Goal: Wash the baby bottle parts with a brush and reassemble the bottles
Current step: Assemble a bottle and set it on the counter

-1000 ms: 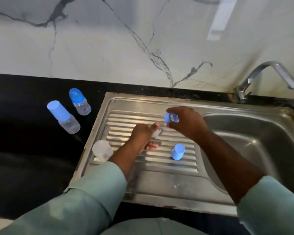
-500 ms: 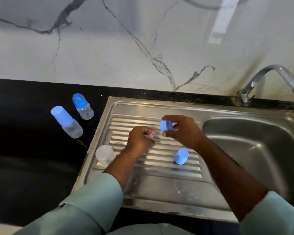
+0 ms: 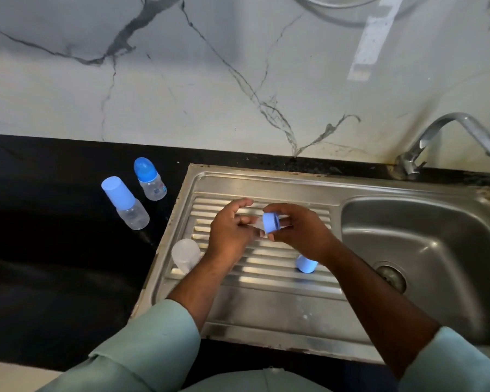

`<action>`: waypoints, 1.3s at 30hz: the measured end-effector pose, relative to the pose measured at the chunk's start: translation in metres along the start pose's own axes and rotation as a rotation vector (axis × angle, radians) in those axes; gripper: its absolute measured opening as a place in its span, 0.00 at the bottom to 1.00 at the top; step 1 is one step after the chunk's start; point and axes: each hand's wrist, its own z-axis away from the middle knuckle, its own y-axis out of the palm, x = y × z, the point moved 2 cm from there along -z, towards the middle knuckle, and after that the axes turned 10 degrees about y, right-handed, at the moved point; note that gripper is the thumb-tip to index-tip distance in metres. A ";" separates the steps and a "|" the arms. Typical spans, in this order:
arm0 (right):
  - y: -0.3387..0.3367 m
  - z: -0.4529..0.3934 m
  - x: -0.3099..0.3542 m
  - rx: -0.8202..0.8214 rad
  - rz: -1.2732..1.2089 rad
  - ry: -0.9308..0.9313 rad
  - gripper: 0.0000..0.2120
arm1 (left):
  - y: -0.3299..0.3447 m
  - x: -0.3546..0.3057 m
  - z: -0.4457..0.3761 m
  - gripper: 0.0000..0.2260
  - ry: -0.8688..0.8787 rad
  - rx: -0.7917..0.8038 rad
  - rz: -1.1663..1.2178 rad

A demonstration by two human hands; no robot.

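Observation:
Over the ribbed drainboard (image 3: 266, 190), my right hand (image 3: 303, 233) pinches a blue screw collar (image 3: 271, 222). My left hand (image 3: 229, 232) is right beside it, its fingers curled toward the collar around a small clear teat (image 3: 259, 226) that is mostly hidden. A clear bottle body (image 3: 186, 254) sits mouth down at the drainboard's left edge, next to my left wrist. A light blue cap (image 3: 306, 265) stands on the drainboard, partly behind my right wrist. No brush is in sight.
Two assembled bottles stand on the black counter to the left, one with a tall pale blue cap (image 3: 125, 202), one with a darker domed cap (image 3: 149, 178). The sink basin (image 3: 425, 239) with its drain (image 3: 391, 275) lies at right, under the tap (image 3: 450, 134).
My hands have come together. The collar dropped slightly toward my left hand, whose fingers closed round the teat and brought it up against the collar.

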 end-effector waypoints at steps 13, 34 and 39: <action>0.003 0.002 -0.003 -0.031 -0.198 -0.032 0.29 | -0.031 -0.014 0.006 0.13 0.158 -0.079 0.036; 0.028 -0.002 0.001 0.022 -0.703 0.008 0.24 | -0.013 -0.006 0.008 0.02 0.185 -0.252 0.172; 0.029 -0.001 0.009 0.141 -0.867 0.016 0.25 | 0.000 -0.006 0.009 0.09 -0.463 0.037 0.398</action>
